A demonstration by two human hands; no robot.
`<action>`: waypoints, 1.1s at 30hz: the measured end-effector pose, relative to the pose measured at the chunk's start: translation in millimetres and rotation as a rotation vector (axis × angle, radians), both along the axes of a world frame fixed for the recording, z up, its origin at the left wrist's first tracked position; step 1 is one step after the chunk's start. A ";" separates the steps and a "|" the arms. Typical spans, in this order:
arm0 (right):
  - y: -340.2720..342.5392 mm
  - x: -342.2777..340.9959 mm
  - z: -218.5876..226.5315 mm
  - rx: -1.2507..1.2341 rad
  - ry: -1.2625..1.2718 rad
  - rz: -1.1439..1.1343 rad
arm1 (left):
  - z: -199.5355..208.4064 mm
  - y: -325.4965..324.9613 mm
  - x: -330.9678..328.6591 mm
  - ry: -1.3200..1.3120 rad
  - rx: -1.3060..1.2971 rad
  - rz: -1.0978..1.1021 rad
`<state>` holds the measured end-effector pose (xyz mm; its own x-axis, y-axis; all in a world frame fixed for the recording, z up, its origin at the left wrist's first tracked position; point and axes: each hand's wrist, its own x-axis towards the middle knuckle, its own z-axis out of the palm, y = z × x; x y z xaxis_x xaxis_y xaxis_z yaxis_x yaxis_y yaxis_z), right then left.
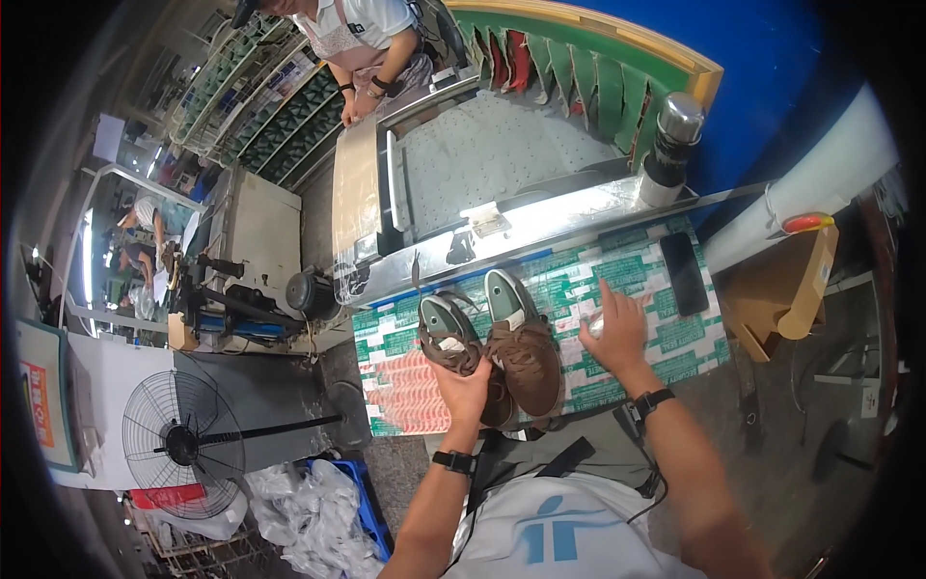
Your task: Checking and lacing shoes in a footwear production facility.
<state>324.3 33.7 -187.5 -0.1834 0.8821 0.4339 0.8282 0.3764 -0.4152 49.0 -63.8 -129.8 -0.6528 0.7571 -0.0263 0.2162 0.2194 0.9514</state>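
Two brown lace-up shoes with green insoles lie side by side on a table (400, 352) covered in green-and-white printed tape or film. My left hand (463, 391) grips the left shoe (449, 323) around its side, near the laces; part of that shoe is hidden behind the hand. The right shoe (526, 367) rests with its toe toward me, just beside my left fingers. To the right of the shoes, my right hand (619, 336) is over the tabletop, its fingers apart. A whitish patch shows between thumb and fingers; whether it is an object cannot be made out.
A dark phone (683, 274) lies at the table's right. Beyond is a metal-edged conveyor (511, 145), with a steel flask (678, 125) at its corner. A person (371, 48) leans there. A standing fan (181, 444) and a blue crate (362, 497) of clear plastic are left.
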 end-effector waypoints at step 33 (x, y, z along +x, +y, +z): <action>11.3 -4.2 1.6 -0.097 -0.065 -0.005 | 47.5 394.5 -306.2 0.233 -0.233 0.074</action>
<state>320.1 45.0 -185.9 -0.2043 0.9201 0.3342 0.8563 0.3334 -0.3944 -257.2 330.8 -82.3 -0.7148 0.6984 -0.0365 0.3972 0.4484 0.8007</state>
